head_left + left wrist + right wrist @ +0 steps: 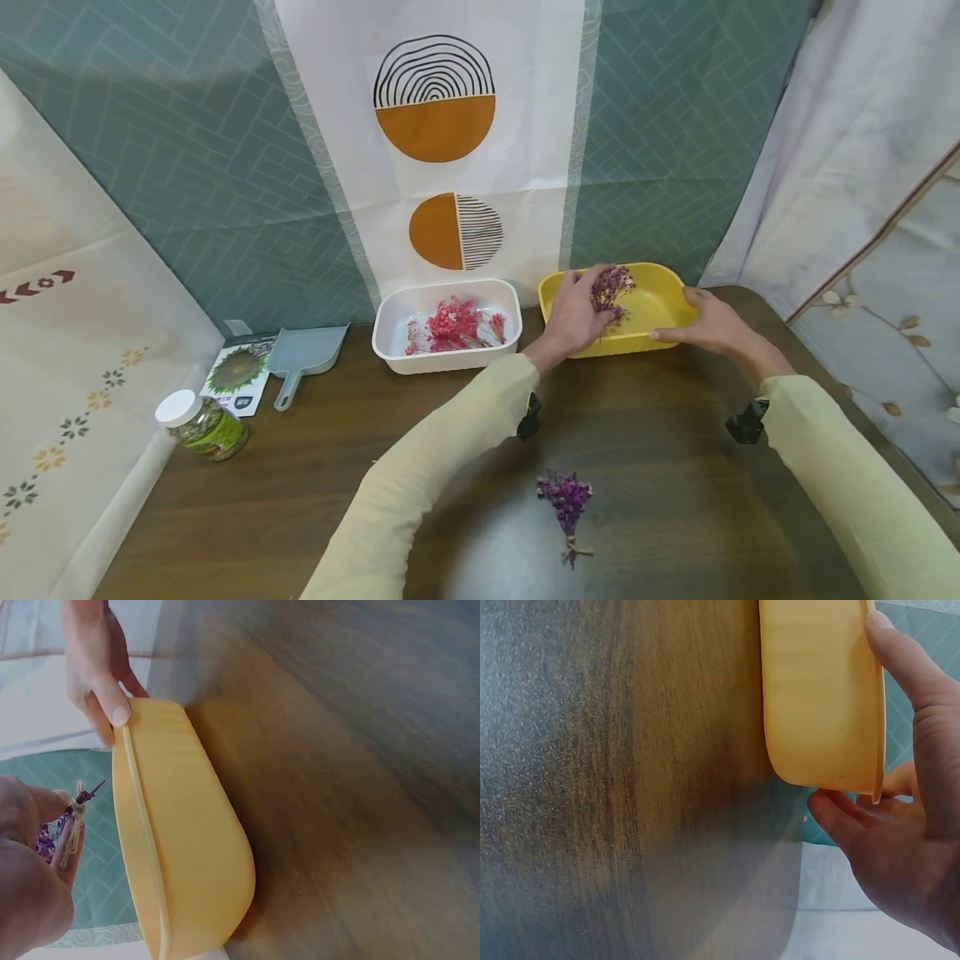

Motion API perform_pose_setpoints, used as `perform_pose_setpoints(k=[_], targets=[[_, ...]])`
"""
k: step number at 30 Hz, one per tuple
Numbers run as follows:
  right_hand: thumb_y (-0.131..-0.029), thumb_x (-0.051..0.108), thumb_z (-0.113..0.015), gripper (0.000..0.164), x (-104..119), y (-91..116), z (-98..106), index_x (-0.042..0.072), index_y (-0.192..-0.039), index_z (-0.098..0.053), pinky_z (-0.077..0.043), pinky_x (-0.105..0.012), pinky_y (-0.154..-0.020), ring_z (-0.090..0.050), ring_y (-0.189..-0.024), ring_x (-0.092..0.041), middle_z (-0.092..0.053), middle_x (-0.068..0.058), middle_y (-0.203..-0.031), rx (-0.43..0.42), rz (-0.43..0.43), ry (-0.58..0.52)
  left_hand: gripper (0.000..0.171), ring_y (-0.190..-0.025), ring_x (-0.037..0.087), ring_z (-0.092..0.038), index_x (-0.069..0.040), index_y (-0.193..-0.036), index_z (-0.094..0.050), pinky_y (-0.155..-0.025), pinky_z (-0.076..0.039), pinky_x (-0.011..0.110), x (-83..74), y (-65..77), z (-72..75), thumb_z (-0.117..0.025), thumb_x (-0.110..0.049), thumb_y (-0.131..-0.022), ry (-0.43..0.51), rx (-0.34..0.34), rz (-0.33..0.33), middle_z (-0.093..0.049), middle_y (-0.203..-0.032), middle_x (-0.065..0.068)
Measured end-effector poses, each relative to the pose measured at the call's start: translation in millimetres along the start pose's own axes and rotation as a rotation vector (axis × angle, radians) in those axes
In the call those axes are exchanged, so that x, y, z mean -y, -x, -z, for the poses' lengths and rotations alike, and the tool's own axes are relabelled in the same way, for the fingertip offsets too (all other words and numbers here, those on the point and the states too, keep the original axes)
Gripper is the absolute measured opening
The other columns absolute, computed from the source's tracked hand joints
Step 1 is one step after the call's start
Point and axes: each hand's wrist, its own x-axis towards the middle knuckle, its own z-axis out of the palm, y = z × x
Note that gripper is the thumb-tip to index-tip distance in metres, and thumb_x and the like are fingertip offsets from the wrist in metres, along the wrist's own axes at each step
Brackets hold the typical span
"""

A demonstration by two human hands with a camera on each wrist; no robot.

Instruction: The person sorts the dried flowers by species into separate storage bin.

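My left hand pinches a small bunch of purple dried flowers above the left part of a yellow plastic tray. In the left wrist view, the stems are bound with twine between thumb and fingers. At the tray's right end, my right hand holds it, with the thumb on the near rim and the fingers against the end wall, as the right wrist view shows. A second purple bunch, also tied, lies on the table in front of me.
Left of the yellow tray stands a white tray with pinkish-red dried flowers. Farther left are a pale blue dustpan, a sunflower packet and a white-lidded jar lying tilted. Patterned cloth hangs behind the table.
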Motion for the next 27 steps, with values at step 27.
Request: perform_pose_setpoints(k=[27], targets=[[-0.079, 0.060, -0.077, 0.124, 0, -1, 0, -0.017, -0.151, -0.012, -0.022, -0.065, -0.110, -0.022, -0.138, -0.057, -0.014, -0.041, -0.154, -0.006, -0.012, -0.020, 0.070, -0.103, 0.016, -0.054, -0.030, -0.150, -0.044, -0.085, -0.048, 0.026, -1.8, -35.2, -35.1, -0.076, -0.015, -0.089, -0.030, 0.060, 0.013, -0.047, -0.126, 0.007]])
